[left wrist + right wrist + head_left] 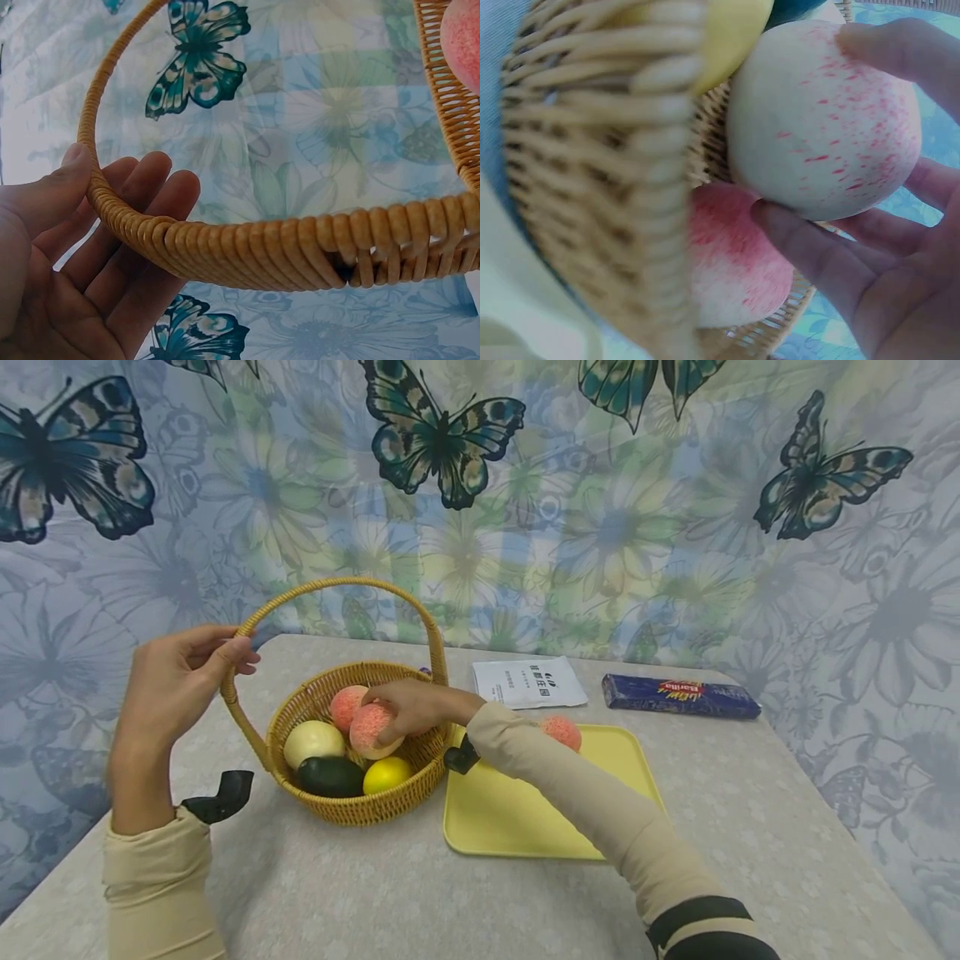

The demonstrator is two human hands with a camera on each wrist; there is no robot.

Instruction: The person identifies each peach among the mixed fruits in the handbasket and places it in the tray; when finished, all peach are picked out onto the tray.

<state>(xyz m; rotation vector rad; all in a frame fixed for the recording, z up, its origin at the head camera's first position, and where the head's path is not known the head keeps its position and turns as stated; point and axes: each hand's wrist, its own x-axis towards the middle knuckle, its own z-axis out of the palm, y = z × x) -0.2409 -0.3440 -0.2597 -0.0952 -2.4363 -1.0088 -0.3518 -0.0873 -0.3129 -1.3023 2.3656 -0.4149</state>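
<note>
A wicker basket (360,812) stands on the table, its tall arched handle (337,582) upright. My left hand (176,681) holds the left side of that handle between thumb and fingers. Inside the basket, my right hand (900,262) grips a pink-speckled peach (825,124), thumb on one side and fingers on the other. Another peach (739,262) lies beside it, close to my fingertips. Also in the basket are a further peach (347,706), a pale yellow round fruit (313,744), a dark green avocado (330,777) and a yellow lemon (387,774).
Right of the basket lies a yellow tray (487,822) with a peach (562,733) on it, partly behind my right sleeve. Farther back are a white printed packet (528,682) and a blue Barilla package (681,696). A butterfly-patterned cloth (480,543) hangs behind the table.
</note>
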